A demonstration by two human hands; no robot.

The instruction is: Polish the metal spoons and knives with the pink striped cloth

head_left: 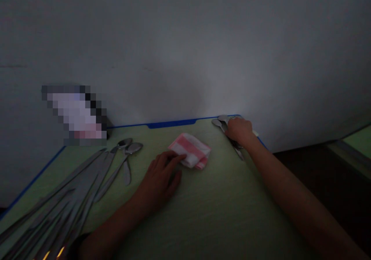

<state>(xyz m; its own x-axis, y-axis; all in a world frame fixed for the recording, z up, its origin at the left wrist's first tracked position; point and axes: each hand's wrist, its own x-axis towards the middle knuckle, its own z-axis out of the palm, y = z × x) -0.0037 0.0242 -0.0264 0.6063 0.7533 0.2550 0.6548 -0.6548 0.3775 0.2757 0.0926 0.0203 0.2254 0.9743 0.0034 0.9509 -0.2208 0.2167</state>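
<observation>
A folded pink-and-white striped cloth lies on a pale green table near its far edge. My left hand rests flat on the table, fingers stretched out, its fingertips touching the cloth's near left corner. My right hand reaches to the far right corner and lies over a small bunch of metal spoons. Its fingers curl down onto their handles; the spoon bowls stick out to the left of the hand.
A large pile of long metal spoons covers the table's left side, two bowls pointing toward the back. The table has a blue rim against a white wall. A blurred object stands at back left. Dark floor lies to the right.
</observation>
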